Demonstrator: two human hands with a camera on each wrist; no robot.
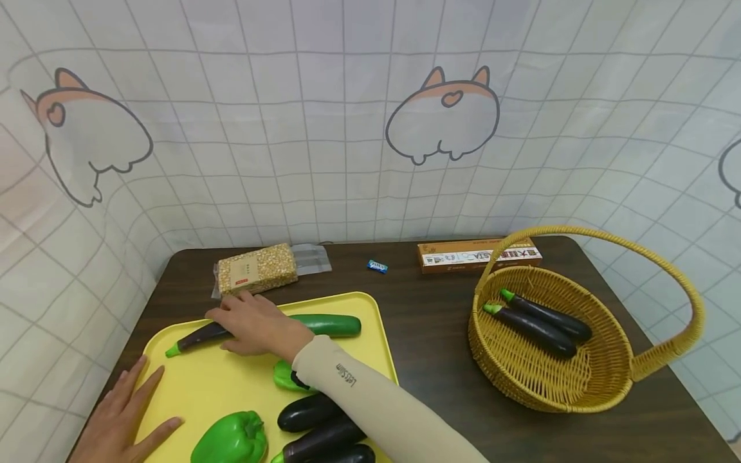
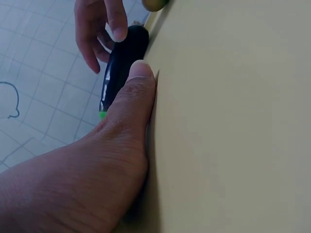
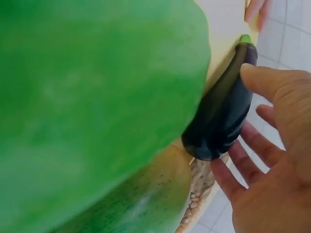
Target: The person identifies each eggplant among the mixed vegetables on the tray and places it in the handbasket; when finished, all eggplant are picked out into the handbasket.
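My right hand (image 1: pixel 263 325) reaches over the back of the yellow tray (image 1: pixel 197 379), above a dark eggplant (image 1: pixel 202 335) with a green stem end. In the right wrist view its thumb overlaps the eggplant (image 3: pixel 221 107), and the loosely bent fingers lie along the far side, fingertips right at the skin. The left hand (image 1: pixel 118 415) rests at the tray's left edge with fingers spread, holding nothing. In the left wrist view its thumb (image 2: pixel 133 97) lies along the tray's side. Just right of my right hand lies a long green cucumber-like vegetable (image 1: pixel 336 325).
Green bell peppers (image 1: pixel 222 440) and more eggplants (image 1: pixel 309 411) lie on the tray's near part, partly under my right forearm. A yellow wicker basket (image 1: pixel 486 360) at the right holds two eggplants (image 1: pixel 538 331). Behind are bagged corn kernels (image 1: pixel 257 269), a small blue packet (image 1: pixel 377 266) and a pasta box (image 1: pixel 457 255).
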